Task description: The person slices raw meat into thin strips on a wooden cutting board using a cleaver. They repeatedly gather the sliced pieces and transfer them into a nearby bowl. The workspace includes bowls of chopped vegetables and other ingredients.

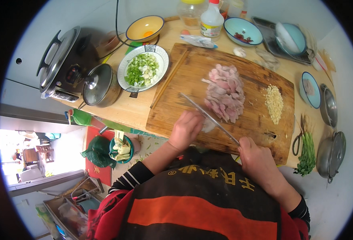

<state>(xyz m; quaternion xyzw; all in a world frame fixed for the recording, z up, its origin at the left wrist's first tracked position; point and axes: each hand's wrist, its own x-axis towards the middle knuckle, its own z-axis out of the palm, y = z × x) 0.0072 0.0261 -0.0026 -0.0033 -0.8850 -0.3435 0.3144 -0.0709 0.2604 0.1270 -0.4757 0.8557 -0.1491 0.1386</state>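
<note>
My right hand (256, 156) grips a kitchen knife (209, 117) by its handle, at the near edge of a wooden cutting board (176, 117). The blade appears almost edge-on and slants away to the left. My left hand (187, 129) rests on the board with curled fingers beside the blade; what lies under the fingertips is hidden. A pale piece of meat (208, 125) shows close to those fingers, on the near side of the blade. Beyond the knife is a heap of thinly sliced pink meat (225, 93). Finely chopped garlic (274, 103) forms a pile farther right.
Chopsticks (171, 79) lie along the board's left side, by a plate of chopped scallions (142, 69). A lidded pot (100, 85) stands left. At right are scissors (297, 139), green herbs (306, 153) and a metal pot (329, 156). Bowls and a white jug (212, 19) line the back.
</note>
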